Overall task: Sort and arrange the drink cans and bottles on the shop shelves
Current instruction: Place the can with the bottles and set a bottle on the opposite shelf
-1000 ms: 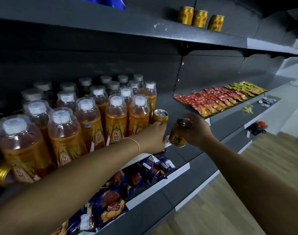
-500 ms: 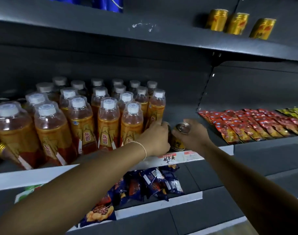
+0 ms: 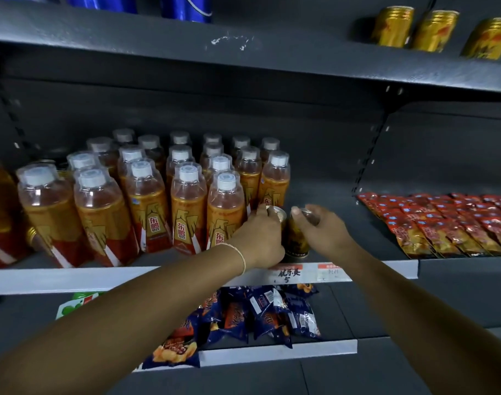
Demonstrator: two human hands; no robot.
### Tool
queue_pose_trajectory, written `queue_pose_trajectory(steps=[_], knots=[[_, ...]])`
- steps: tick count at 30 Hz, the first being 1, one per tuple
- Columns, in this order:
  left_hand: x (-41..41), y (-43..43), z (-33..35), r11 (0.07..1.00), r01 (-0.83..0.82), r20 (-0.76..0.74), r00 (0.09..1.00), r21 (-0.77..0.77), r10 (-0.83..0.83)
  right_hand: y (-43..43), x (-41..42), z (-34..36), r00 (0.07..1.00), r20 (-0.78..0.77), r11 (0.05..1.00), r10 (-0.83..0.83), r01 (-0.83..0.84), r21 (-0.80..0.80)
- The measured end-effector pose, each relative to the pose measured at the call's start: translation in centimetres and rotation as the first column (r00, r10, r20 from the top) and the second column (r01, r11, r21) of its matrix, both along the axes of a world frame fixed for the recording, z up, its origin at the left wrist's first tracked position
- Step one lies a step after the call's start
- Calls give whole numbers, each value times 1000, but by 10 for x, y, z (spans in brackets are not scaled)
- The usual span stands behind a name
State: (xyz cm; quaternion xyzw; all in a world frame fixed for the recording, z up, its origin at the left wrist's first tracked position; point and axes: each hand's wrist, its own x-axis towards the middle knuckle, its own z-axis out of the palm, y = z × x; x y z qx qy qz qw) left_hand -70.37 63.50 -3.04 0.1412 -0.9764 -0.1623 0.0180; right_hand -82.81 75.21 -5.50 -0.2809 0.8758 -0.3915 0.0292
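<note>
Two gold cans stand side by side on the middle shelf (image 3: 357, 246), just right of the block of orange drink bottles (image 3: 188, 206). My left hand (image 3: 259, 238) grips the left can (image 3: 278, 213), of which only the top rim shows. My right hand (image 3: 324, 232) grips the right can (image 3: 296, 238) from its top and right side. The right can's base sits on the shelf near the front edge. Three more gold cans (image 3: 434, 31) stand on the top shelf at the right.
Blue cans (image 3: 186, 8) stand on the top shelf at the left. Red snack packets (image 3: 449, 220) lie on the middle shelf to the right. Blue snack bags (image 3: 260, 315) fill the lower shelf below my hands. A bare stretch of shelf lies between the cans and red packets.
Both hands have brought the two cans down and in from the air to the shelf beside the bottles. The camera has moved closer and turned left.
</note>
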Motion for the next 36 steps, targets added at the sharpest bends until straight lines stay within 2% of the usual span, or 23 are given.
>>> queue_pose_trajectory(steps=[5,9,11,16,20,25,29,33,36], knots=[[0,4,5,995,-24,63,998,-100,30,-8,-15,10,996,68,998,55,-56,25],[-4,8,8,987,-38,68,996,-153,49,-26,-35,22,996,83,997,21,-27,72],[-6,8,10,986,-35,69,997,-162,46,-39,-44,25,992,125,998,12,-19,57],[-9,1,15,991,-12,43,999,-134,18,-68,-56,31,975,187,992,119,-111,-51],[-9,-4,15,997,-25,-1,1000,-74,25,-86,-57,27,987,124,991,105,-94,-91],[-12,-4,11,996,-29,-39,999,-89,25,-90,-60,24,994,82,992,70,-61,-108],[-8,-3,11,997,-10,-68,998,-79,5,-79,-56,27,999,29,979,39,-32,-200],[-1,-4,16,996,47,-166,984,-82,-60,-56,-43,47,984,-181,954,3,-57,-294],[7,-7,22,989,84,-230,967,-120,-110,-40,-27,63,933,-360,957,-3,-101,-270]])
